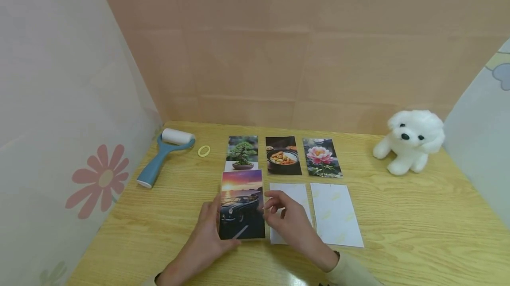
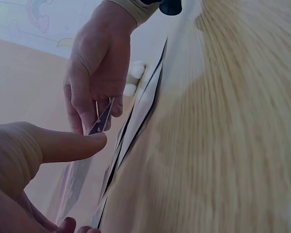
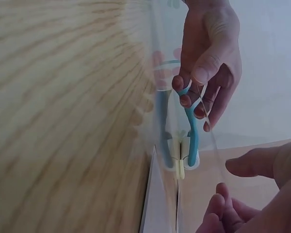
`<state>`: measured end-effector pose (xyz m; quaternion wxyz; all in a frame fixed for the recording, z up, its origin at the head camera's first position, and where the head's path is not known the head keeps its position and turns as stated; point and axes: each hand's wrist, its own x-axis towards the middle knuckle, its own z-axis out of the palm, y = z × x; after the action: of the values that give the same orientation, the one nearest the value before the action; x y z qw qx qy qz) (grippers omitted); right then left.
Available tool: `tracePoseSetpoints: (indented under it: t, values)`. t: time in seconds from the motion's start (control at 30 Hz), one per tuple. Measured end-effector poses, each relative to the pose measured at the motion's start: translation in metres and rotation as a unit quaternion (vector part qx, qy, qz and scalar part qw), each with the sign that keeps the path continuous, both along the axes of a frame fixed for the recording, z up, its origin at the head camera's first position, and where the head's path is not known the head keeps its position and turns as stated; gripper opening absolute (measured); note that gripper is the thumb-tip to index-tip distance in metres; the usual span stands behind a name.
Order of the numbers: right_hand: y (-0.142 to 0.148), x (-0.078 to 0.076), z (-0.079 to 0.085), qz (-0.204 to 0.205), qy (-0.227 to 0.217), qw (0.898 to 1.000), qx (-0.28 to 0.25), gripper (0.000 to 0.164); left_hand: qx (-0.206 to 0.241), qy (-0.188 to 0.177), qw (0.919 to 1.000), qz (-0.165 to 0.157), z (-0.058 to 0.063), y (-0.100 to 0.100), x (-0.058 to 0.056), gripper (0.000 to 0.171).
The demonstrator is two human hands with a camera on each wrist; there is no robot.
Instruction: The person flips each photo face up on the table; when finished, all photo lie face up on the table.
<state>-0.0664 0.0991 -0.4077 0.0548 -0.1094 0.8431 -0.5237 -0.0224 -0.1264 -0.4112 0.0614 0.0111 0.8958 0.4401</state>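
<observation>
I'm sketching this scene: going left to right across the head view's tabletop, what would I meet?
Roller → ring → car photo → food photo → flower photo → toy dog.

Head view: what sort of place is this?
Probably a tabletop corner set up for recording: a wood-grain table stands before a plain, creased pinkish backdrop, with a pale panel printed with a flower at the left.

cream sleeves (image 1: 354,272) edged by dark bands (image 1: 337,257)
</observation>
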Motion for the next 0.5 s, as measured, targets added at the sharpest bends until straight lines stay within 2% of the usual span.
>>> tracePoseSetpoints:
  t: [0.27, 0.5]
  values:
    - [-0.006, 0.002, -0.003, 0.064, -0.016, 0.996, 0.062, 0.061, -0.065, 0.018, 0.9977, 0.007, -0.007, -0.005, -0.002, 0.122]
    - [-0.012, 0.003, -0.002, 0.086, -0.009, 0.991, 0.102, 0.066, -0.121, 0.053, 0.9912, -0.011, -0.013, -0.014, -0.006, 0.117]
